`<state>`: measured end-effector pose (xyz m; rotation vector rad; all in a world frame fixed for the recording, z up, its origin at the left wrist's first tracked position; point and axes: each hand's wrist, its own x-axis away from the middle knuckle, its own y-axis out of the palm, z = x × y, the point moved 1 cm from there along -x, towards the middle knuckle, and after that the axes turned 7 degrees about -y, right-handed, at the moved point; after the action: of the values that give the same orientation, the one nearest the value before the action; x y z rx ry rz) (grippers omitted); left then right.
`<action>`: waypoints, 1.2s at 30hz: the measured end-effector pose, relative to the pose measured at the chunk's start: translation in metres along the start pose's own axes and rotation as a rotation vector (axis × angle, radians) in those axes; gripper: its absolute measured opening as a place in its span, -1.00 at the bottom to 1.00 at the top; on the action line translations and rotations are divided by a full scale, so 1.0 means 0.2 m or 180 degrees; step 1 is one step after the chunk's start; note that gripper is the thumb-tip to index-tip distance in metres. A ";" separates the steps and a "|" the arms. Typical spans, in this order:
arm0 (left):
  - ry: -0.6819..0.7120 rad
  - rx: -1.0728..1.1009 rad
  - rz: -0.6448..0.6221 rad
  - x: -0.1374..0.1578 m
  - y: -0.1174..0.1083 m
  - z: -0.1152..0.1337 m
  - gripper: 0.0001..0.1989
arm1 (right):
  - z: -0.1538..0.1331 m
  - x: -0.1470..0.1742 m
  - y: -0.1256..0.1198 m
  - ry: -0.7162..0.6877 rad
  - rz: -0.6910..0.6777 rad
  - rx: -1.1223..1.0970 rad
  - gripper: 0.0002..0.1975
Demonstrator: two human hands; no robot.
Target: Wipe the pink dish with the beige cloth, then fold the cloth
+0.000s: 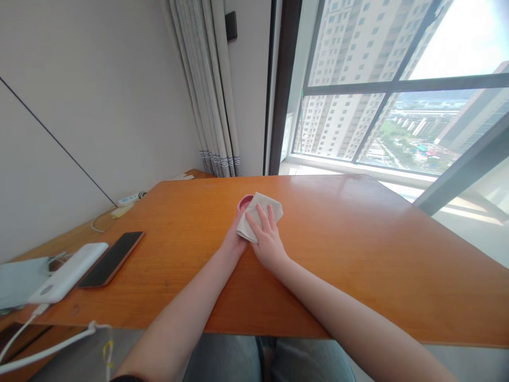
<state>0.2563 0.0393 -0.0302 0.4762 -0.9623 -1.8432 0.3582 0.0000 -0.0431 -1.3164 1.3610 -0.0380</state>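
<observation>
Above the middle of the table, my left hand (235, 233) is wrapped round a pink cup (245, 199), whose rim and a bit of its inside show at the top. Most of the cup's body is hidden by a folded white cloth (271, 204) and my fingers. My right hand (267, 239) holds the cloth against the cup's right side, its fingers spread across the fabric. Both forearms reach in from the near edge, and the hands are close together.
An orange-brown wooden table (338, 254) spreads out in front. At left lie a dark-screened phone (112, 259), a white power bank (69, 272) with a cable, and a pale pouch (22, 281). A power strip (129, 199) lies by the wall. A curtain (209, 90) and windows stand behind.
</observation>
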 end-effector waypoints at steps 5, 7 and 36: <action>0.0146 -0.0215 0.0065 0.02 0.03 0.00 -0.59 | 0.10 -0.03 -0.10 -0.0167 0.0453 -0.0021 -0.71; 0.0063 -0.0224 -0.0033 0.03 0.05 0.00 -0.60 | 0.15 -0.04 -0.16 -0.0278 0.0604 -0.0138 -0.85; -0.0409 -0.0065 0.0139 0.06 0.09 0.00 -0.57 | 0.22 -0.05 -0.27 -0.0522 0.0543 -0.0847 -0.74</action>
<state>0.2612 0.0243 -0.0148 0.3248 -1.0307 -1.8602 0.4202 0.0153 -0.0130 -1.3838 1.3648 0.3710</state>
